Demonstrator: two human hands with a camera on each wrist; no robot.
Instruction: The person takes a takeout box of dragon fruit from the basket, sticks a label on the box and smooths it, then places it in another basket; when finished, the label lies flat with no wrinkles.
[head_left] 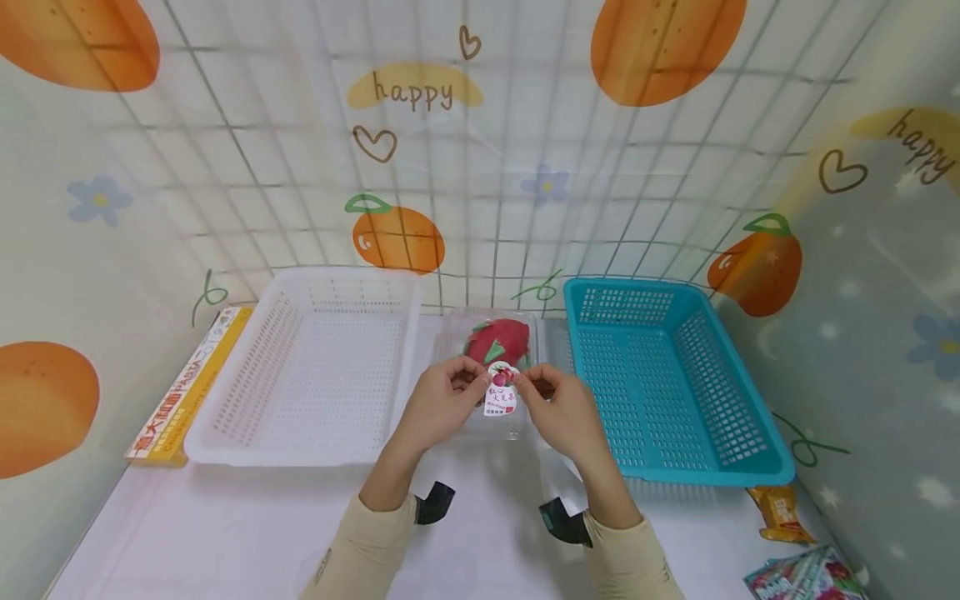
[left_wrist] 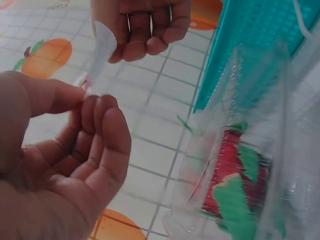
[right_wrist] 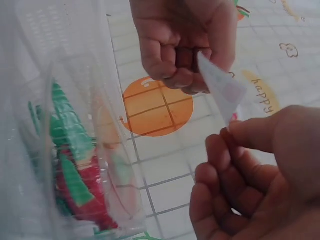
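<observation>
Between both hands hangs a white sticker label (head_left: 500, 402) printed with red dragon fruit and Chinese writing. My left hand (head_left: 447, 398) pinches its left edge between thumb and forefinger; my right hand (head_left: 557, 410) pinches the right edge the same way. In the right wrist view the sticker (right_wrist: 222, 90) shows its pale back and bends between the fingertips. Just behind it, a clear plastic box (head_left: 457, 325) holds a red dragon fruit (head_left: 510, 337) with green scales. The left wrist view shows the dragon fruit (left_wrist: 235, 175) through the box's clear wall.
A white basket (head_left: 300, 456) stands to the left, a teal basket (head_left: 720, 477) to the right. A yellow pasta box (head_left: 187, 387) lies beyond the white basket. At the right edge lie an orange-brown packet (head_left: 780, 514) and a colourful packet (head_left: 806, 577). A printed cloth hangs over a wire grid behind.
</observation>
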